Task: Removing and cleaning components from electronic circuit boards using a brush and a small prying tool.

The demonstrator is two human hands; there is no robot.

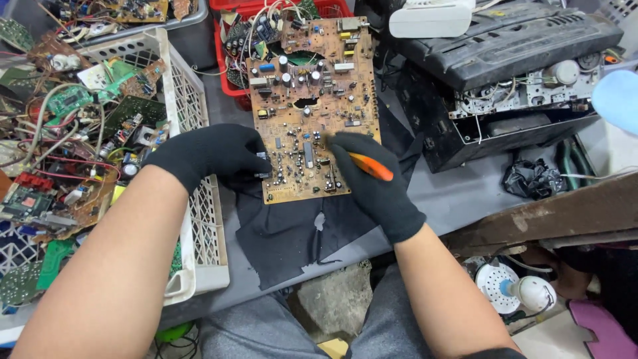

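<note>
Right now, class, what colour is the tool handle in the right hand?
Orange tool handle, clearest in the head view.

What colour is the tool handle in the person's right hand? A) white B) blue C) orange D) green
C: the right hand, in a black glove, grips a tool with an orange handle over the brown circuit board.

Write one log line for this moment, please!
left hand: steadies board edge | right hand: orange tool on board | crate: left
</note>
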